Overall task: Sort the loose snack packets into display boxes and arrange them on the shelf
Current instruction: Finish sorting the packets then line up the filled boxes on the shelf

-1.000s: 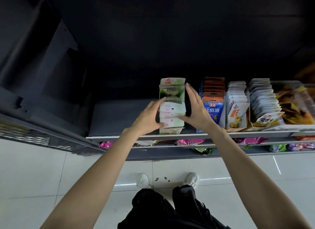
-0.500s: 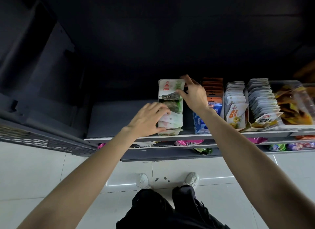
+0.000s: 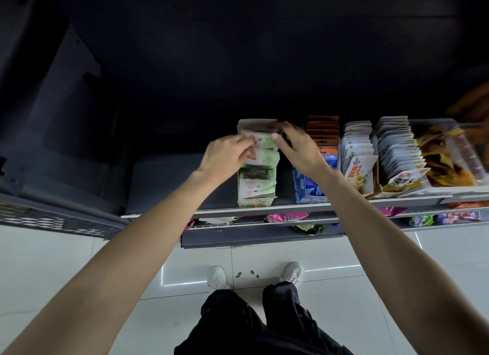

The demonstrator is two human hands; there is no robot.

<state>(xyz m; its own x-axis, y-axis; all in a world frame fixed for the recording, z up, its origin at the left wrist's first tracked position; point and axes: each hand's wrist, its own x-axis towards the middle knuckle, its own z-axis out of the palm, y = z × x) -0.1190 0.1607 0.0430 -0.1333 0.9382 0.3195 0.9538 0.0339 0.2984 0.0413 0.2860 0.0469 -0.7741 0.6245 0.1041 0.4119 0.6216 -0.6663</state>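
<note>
Your left hand [image 3: 227, 156] and your right hand [image 3: 296, 148] were both up at the far end of the row of green-and-white snack packets [image 3: 256, 180] on the shelf [image 3: 169, 185]; your left fingers [image 3: 247, 143] were curled onto the left edge of the packets near the back, though motion blur kept me from telling whether they truly pinched one or only pressed against it; your right fingers [image 3: 280, 128] were bent over the tops of the rearmost packets, thumb toward the left hand, gripping them at the top edge; the row itself stood upright in its display box [image 3: 255, 201], running from between your fingers toward you to the front lip of the shelf; just to the right of your right fingers stood a box of orange-topped packets [image 3: 321, 128] with a blue packet [image 3: 309, 188] at its front, partly hidden by your wrist; further right of that came a box of white packets with a yellow-printed front [image 3: 357, 164], then a box of grey-white packets [image 3: 394, 153], then a clear tray of orange and yellow packets [image 3: 447, 164]; to the left of your left fingers the shelf was bare grey board; below your hands, on a lower shelf [image 3: 264, 222], lay pink packets [image 3: 287, 217], a green one [image 3: 309, 228] and, off to the right, purple and green ones [image 3: 447, 218]; beneath it all were the white floor tiles [image 3: 66, 262] and your white shoes [image 3: 218, 276].
</note>
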